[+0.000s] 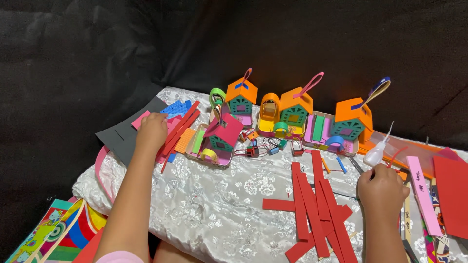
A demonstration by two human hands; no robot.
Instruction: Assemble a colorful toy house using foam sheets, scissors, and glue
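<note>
Two hands are shown: left hand (151,127) laid flat on red strips (178,131) left of the houses (292,109); right hand (382,187) closed around an upright glue bottle (376,154).

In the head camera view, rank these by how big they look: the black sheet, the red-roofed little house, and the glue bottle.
1. Black sheet, largest, though partly hidden under coloured pieces.
2. Red-roofed house.
3. Glue bottle, smallest; the right hand hides part of it.

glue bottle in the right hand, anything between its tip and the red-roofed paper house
Yes. From the glue bottle in the right hand, upright red strips and small wired parts lie on the white cloth before the red-roofed house.
</note>
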